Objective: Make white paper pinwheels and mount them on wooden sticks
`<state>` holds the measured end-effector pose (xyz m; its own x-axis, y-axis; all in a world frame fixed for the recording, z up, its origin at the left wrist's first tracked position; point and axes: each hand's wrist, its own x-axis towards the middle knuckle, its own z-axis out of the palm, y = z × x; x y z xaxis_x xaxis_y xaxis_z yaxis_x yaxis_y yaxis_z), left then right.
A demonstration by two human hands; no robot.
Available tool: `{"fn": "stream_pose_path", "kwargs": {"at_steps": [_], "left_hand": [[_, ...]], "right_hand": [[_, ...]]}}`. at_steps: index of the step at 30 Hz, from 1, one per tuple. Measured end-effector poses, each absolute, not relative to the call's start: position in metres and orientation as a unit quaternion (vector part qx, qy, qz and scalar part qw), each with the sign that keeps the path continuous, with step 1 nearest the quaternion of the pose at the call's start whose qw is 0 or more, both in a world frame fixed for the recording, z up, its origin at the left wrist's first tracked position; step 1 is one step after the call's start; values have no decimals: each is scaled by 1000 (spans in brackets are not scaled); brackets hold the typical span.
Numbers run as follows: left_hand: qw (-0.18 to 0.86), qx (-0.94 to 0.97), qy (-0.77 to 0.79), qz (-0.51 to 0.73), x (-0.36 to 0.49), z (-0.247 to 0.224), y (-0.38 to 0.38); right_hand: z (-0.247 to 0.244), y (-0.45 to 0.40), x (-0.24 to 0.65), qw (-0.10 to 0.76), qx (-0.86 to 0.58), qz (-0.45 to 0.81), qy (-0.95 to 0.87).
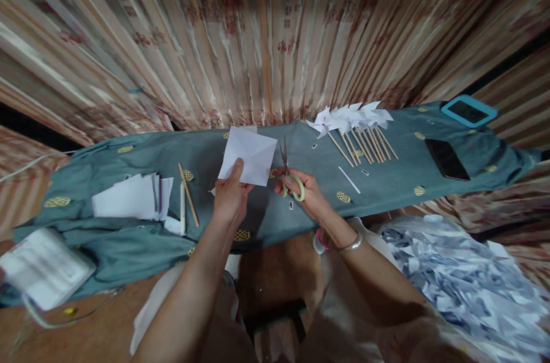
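My left hand (232,194) pinches a square sheet of white paper (251,154) by its lower left corner, thumb on top. Faint diagonal creases cross the sheet. Close to its right edge, my right hand (303,191) has its fingers in the pale green handles of a pair of scissors (283,157). The blades point away from me and stand a little apart from the paper. To the left lie a stack of white paper (133,197), a wooden stick (189,194) and a slim white stick-like thing (183,208).
Several paper pinwheels (352,119) on wooden sticks lie in a row on the green cloth (301,225). A phone (447,160) and a blue-framed device (470,110) are at the right. A white box (47,268) sits front left. White paper pieces (468,277) heap below right. Curtains hang behind.
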<state>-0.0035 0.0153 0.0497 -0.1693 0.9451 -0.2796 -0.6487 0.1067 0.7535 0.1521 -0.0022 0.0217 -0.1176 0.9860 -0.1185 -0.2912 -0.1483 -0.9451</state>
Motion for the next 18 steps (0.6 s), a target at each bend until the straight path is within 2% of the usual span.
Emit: {"fn": "stream_pose_path", "kwargs": {"at_steps": [8,18], "left_hand": [[625,175,397,649,-21,49,22],[646,140,388,643,-23,48,25]], "right_hand": [[16,-21,147,382,-386,674,-500],[6,-22,145,351,-393,674,-518]]}}
